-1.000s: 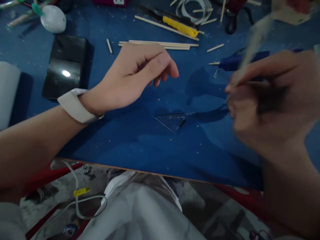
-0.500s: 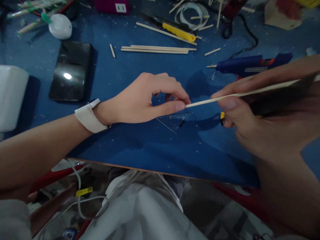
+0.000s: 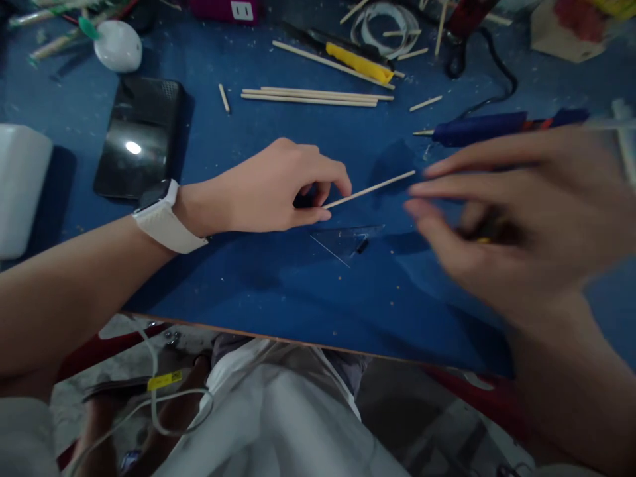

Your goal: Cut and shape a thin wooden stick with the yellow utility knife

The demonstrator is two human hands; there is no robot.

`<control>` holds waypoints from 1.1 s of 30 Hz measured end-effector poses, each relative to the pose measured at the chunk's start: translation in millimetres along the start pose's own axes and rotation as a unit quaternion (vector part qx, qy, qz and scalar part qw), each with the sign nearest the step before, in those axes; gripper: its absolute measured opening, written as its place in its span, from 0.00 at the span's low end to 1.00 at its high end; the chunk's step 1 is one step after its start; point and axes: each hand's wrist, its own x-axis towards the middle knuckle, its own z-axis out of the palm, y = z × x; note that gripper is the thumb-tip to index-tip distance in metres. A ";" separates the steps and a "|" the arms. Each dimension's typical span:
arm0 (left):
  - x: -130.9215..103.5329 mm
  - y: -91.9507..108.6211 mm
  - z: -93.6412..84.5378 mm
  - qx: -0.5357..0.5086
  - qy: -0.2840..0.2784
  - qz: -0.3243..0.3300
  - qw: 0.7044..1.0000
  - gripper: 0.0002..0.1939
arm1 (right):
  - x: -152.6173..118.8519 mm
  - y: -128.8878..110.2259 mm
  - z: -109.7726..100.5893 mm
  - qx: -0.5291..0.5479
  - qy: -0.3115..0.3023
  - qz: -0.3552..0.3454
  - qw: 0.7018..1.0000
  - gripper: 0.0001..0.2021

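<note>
My left hand point(image 3: 278, 189) pinches a thin wooden stick point(image 3: 372, 189) between thumb and fingertips. The stick slants up to the right, and its free end stops just short of my right hand point(image 3: 497, 205). That hand is smeared by motion, with thumb and front fingers slightly apart. Its other fingers curl round something dark with a yellow bit point(image 3: 484, 240), mostly hidden. A clear set square point(image 3: 342, 242) lies flat below the stick. Beyond my right fingers rests a blue glue gun point(image 3: 479, 129), partly covered by that hand.
Several wooden sticks point(image 3: 313, 98) lie farther back, near a yellow-handled tool point(image 3: 360, 63) and a coil of pale tubing point(image 3: 385, 30). A black box-shaped device point(image 3: 139, 139) and a white rounded object point(image 3: 118, 46) stand at left. The table's front edge point(image 3: 238, 330) runs before my lap.
The stick ran from my left hand into my right; now a short length ends before my right fingers, which have come off it. My left hand has shifted slightly left.
</note>
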 end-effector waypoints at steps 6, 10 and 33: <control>-1.2 3.4 -0.1 -0.029 -0.032 0.041 0.998 0.19 | 7.0 -2.6 20.4 -0.024 -0.061 -0.047 0.997 0.12; -1.1 3.1 -1.8 -0.036 -0.042 0.043 0.997 0.20 | 9.0 2.8 19.6 -0.012 -0.094 -0.017 0.995 0.10; -1.3 3.5 1.2 -0.053 -0.055 0.071 0.995 0.19 | 8.7 0.5 11.6 0.032 -0.127 -0.005 0.991 0.11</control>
